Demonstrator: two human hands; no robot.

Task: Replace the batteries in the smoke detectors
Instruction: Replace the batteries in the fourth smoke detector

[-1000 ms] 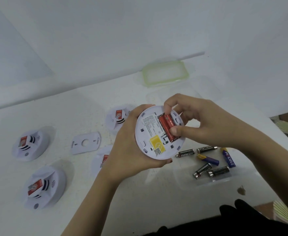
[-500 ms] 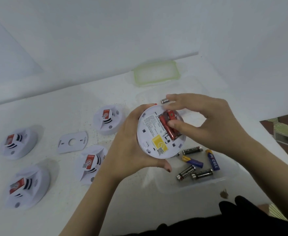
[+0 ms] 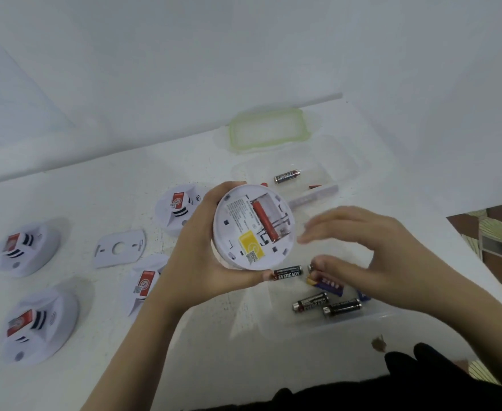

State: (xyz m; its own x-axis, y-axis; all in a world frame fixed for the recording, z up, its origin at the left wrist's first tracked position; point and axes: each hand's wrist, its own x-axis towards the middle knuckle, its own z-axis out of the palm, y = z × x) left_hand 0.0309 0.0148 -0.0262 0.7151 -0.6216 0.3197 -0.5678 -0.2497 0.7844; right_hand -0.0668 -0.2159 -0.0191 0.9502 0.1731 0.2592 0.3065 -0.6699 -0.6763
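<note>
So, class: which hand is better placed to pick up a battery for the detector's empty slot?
Right. The left hand grips the smoke detector. The right hand is open, right at the loose batteries in the clear tray.

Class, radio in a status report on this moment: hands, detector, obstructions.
Left hand grips smoke detector, one red battery seated, second slot empty. Right hand open over loose batteries. Nothing blocking the bay.

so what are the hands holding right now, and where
Left hand grips the smoke detector by its rim; right hand looks empty, though blurred.
</note>
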